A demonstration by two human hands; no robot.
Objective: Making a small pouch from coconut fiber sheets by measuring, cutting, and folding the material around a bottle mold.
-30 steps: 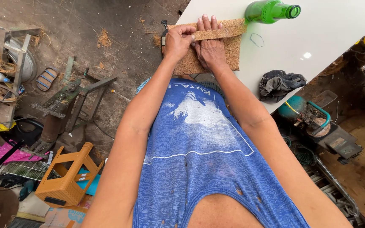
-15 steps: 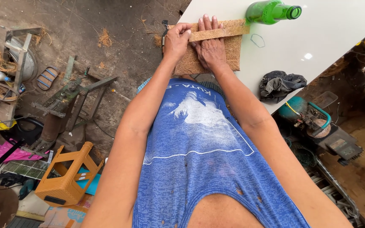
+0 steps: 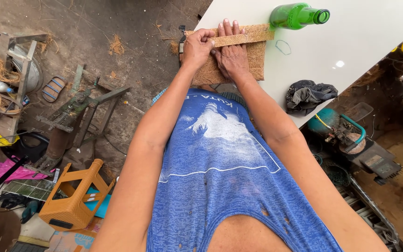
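**Both hands on coir mat at table corner**

Head view, looking down the person's chest and arms.

- Mat (image 3: pixel 253 58): brown coir sheet, flat on the near corner of the white table (image 3: pixel 350 42). Its left edge sits at or just over the table's edge; cannot tell which.
- Strip (image 3: pixel 250 37): narrow band of the same fibre across the mat's far part, running left to right. Whether it is a folded-over edge or a separate piece cannot be told.
- Left hand (image 3: pixel 197 44): curled closed, fingers and thumb pinching the strip's left end. Knuckles up.
- Right hand (image 3: pixel 232 51): flat, palm down on the mat, fingers spread a little and stretched forward. Fingertips pass under or against the strip; they show again beyond it. Not gripping, pressing.
- The two hands touch, left over the right's index side.

Around:
- Green bottle (image 3: pixel 297 15) lying on its side on the table, just beyond the strip's right end, neck pointing right.
- Thin wire loop (image 3: pixel 282 46) on the table just right of the mat.
- Dark cloth (image 3: pixel 311 93) bunched at the table's near edge, well right of the mat.
- Below left, dirt floor with coir scraps; orange stool (image 3: pixel 73 196) tipped over; metal frame (image 3: pixel 78 112) beside it.
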